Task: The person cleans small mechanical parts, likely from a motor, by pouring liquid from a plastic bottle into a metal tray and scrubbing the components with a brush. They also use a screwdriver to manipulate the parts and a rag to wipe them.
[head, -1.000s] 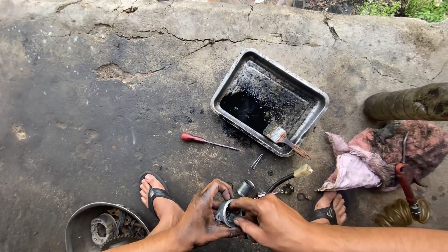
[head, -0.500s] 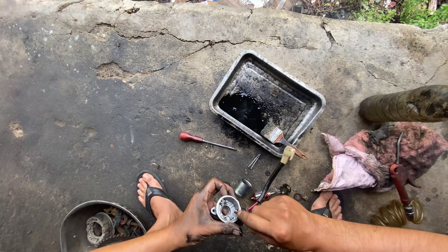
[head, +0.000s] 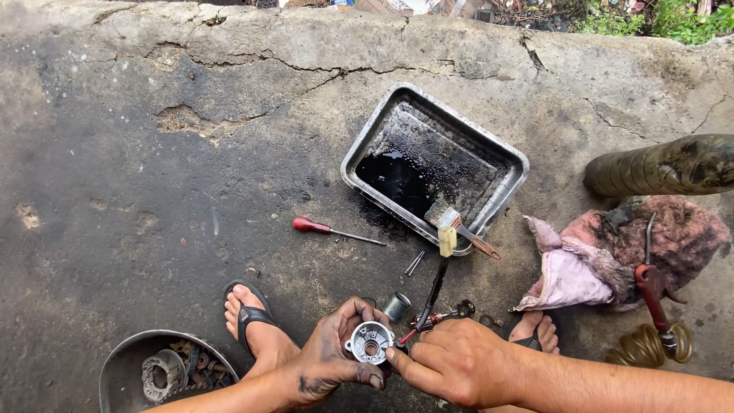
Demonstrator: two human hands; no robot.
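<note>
Your left hand (head: pixel 336 359) grips a round metal housing (head: pixel 369 342). Your right hand (head: pixel 451 359) clamps a small brush (head: pixel 437 281) beside it.

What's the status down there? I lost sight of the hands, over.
Left hand grips round metal housing. Right hand holds thin tool with pale tip, fingers at housing rim. Small cylinder and loose screws lie close by.

Red-handled screwdriver (head: pixel 312 226), pink rag (head: pixel 569 271), grey tray (head: pixel 359 157).
</note>
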